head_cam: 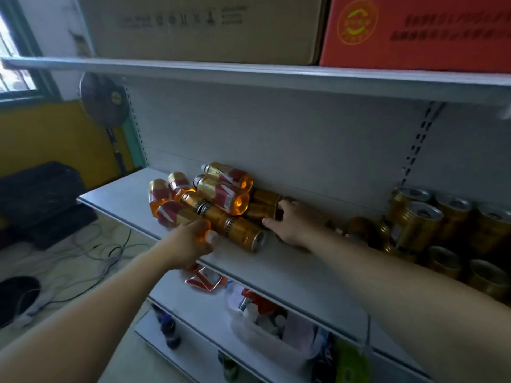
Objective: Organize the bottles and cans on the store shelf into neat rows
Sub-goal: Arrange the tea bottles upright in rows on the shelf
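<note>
On the grey shelf lies a heap of orange bottles with red and gold labels, mixed with gold cans on their sides. My left hand grips the bottom end of a lying orange bottle at the front of the heap. My right hand is wrapped around a gold can lying at the heap's right side, near the back panel. Several gold cans stand upright at the right end of the shelf.
An upper shelf carries a brown carton and a red carton. The lower shelf holds a plastic bag with packets and dark bottles. A fan and floor cables are at left.
</note>
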### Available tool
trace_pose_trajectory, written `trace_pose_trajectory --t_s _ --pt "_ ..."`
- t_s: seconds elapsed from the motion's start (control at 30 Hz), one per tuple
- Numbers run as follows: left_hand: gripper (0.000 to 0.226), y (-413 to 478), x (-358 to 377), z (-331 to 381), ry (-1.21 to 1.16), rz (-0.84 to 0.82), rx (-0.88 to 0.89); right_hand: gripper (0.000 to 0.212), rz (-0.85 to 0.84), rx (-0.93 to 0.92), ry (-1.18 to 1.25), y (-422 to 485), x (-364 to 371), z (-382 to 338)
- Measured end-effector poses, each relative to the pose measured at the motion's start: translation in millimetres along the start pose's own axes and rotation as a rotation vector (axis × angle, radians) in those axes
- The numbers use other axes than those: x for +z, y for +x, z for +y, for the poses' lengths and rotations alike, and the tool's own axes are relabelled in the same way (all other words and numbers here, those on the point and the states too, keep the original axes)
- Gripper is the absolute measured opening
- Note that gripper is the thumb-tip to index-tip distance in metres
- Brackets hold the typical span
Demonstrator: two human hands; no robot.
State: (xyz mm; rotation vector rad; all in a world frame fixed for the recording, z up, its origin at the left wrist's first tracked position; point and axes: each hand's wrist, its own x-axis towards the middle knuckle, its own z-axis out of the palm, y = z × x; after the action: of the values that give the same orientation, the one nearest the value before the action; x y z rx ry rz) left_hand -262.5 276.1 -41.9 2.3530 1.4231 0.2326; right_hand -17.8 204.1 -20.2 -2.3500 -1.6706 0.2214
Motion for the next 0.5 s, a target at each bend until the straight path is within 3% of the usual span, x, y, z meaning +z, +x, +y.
trace_pose_trajectory --t_s 0.13,0.23,0.37,0.5 --pt "0.078 45.7 -9.3 -36.4 0.244 0.093 0.025 0.078 -0.025 -0.063 0.085 53.4 15.0 -32.5" --pt "0.083 71.1 -17.5 -71.8 0.394 0.032 0.037 0.079 -0.034 -0.143 0.090 89.6 22.0 -62.9" --pt "0.091 98.2 -23.4 -109.8 0.533 -0.079 0.157 0.091 -0.040 -0.200 -0.151 128.7 31.1 -101.4" --pt "0.098 122.2 -20.2 -125.7 0.614 -0.084 0.399 0.101 -0.054 -0.101 -0.370 150.8 44.4 -127.3"
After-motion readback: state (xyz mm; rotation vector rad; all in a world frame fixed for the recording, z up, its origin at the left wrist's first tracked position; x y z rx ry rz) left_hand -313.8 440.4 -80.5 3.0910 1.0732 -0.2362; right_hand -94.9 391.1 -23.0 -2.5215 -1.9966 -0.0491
